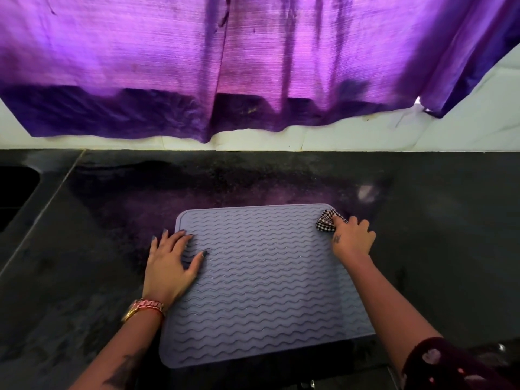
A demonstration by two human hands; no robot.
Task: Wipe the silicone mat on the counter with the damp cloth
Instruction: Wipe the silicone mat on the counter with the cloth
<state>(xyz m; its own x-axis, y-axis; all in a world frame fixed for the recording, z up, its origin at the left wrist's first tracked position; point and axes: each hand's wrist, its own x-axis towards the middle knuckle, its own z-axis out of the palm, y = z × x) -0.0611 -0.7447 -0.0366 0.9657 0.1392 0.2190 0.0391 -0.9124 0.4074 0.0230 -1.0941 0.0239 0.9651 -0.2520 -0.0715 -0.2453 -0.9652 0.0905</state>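
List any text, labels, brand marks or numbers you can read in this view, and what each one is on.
No printed words, labels, brands or numbers can be read.
Right hand: a small dark tattoo mark on its back, too small and blurred to read.
Left forearm: a dark tattoo, not legible as text.
Silicone mat: only a raised wave pattern, no lettering.
Checked cloth: pattern only.
Wristwatch: no dial or brand visible.

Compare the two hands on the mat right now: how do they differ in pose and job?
The left hand lies flat with fingers spread on the silicone mat's left edge, holding nothing; the right hand has fingers curled, gripping the checked cloth at the mat's far right corner. The left wrist wears a watch; the right does not. Both touch the mat.
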